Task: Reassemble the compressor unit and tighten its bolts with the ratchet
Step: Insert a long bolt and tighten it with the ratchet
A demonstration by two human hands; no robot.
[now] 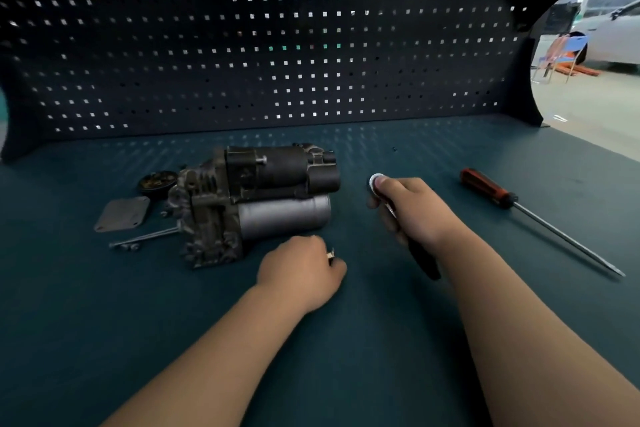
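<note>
Bench mat (381, 350): open ground along the near edge, either side of the forearms.

Compressor unit (256, 198) sits left of centre, bulky, and blocks a straight reach to the back-left.

Left of it is clutter. A flat cover plate (123, 214), a round part (156, 181) behind it, and long bolts (145, 238) run up to the unit's base. Tight going there.

Left hand (301, 270), pinching a small metal piece (330, 255), lies just before the unit's near end.

An open lane runs between the unit and the right hand (412, 208), which grips the ratchet (424, 260).

Screwdriver (540, 218) lies slanted on the right, well apart from the ratchet, with a passable strip between.

Pegboard wall (277, 55) closes the back.
</note>
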